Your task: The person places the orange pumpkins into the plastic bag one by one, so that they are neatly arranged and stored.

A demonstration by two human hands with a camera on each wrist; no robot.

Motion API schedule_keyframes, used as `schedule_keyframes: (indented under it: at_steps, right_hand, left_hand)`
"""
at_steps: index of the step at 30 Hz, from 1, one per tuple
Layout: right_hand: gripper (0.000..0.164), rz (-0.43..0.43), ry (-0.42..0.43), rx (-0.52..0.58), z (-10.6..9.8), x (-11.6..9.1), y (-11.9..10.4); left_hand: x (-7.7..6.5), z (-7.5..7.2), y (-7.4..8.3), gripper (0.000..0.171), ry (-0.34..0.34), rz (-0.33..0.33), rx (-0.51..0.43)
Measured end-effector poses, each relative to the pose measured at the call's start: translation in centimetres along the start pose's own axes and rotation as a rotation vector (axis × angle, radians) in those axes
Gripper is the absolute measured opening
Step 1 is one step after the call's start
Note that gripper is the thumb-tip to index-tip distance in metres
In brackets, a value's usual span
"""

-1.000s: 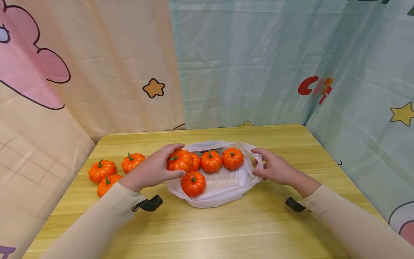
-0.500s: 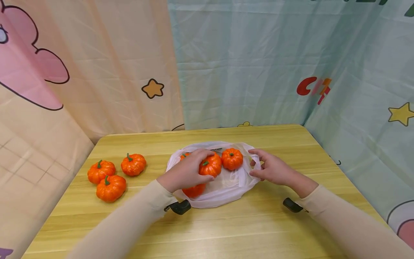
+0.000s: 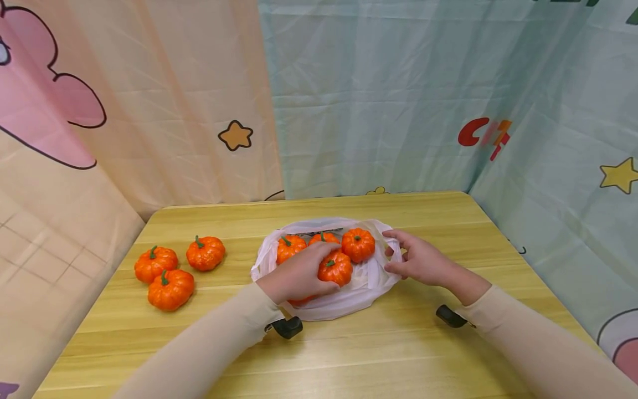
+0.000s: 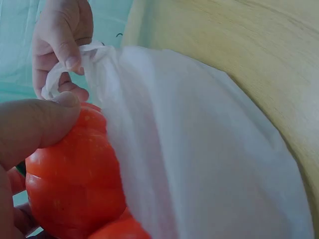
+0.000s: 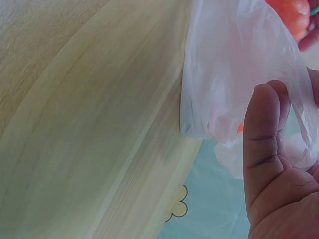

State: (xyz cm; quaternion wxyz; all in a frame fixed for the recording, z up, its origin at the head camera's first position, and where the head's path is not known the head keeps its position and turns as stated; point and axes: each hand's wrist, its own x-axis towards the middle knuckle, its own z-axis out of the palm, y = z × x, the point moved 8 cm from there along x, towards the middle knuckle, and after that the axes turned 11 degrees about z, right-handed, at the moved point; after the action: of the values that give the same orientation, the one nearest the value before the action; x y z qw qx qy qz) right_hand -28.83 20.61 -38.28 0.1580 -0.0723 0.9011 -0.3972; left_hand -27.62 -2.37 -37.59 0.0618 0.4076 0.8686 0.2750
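Note:
A white plastic bag [image 3: 349, 302] lies spread on the table with its mouth open and several small orange pumpkins inside. My left hand [image 3: 299, 272] grips one pumpkin [image 3: 336, 269] with thumb and fingers, over the middle of the bag. Around it in the bag are a pumpkin [image 3: 358, 245] at the right and another pumpkin [image 3: 290, 247] at the left; one more is mostly covered by the hand. In the left wrist view, my thumb presses on the held pumpkin [image 4: 75, 169]. My right hand [image 3: 422, 260] holds the bag's handle at its right side, fingers through the loop.
Three pumpkins sit on the table left of the bag: a rear-right pumpkin [image 3: 206, 253], a far-left pumpkin [image 3: 155, 264] and a nearer pumpkin [image 3: 171, 290]. The wooden table [image 3: 349, 354] ends at a printed curtain [image 3: 374, 111] behind and at both sides.
My left hand has carried the pumpkin rightward from the bag's left side, then a little toward me at its middle. The right hand has stayed on the handle.

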Motion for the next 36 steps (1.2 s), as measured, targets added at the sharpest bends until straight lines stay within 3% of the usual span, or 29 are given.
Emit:
schedule_keyframes:
  at_steps: [7, 12, 27, 36]
  right_hand:
    - [0.078, 0.011, -0.014, -0.009, -0.1, -0.1, 0.1]
    - [0.077, 0.017, -0.028, -0.016, -0.1, -0.2, 0.0]
    - [0.077, 0.023, -0.037, -0.015, 0.0, -0.3, 0.2]
    - [0.078, 0.031, -0.043, -0.008, 0.1, -0.2, 0.3]
  left_hand:
    - [0.2, 0.5, -0.3, 0.077, -0.012, 0.022, 0.046]
    - [0.0, 0.7, -0.7, 0.077, -0.030, -0.002, 0.075]
    - [-0.2, 1.0, -1.2, 0.077, -0.036, -0.013, 0.057]
    - [-0.4, 1.2, -1.4, 0.078, -0.046, -0.070, 0.055]
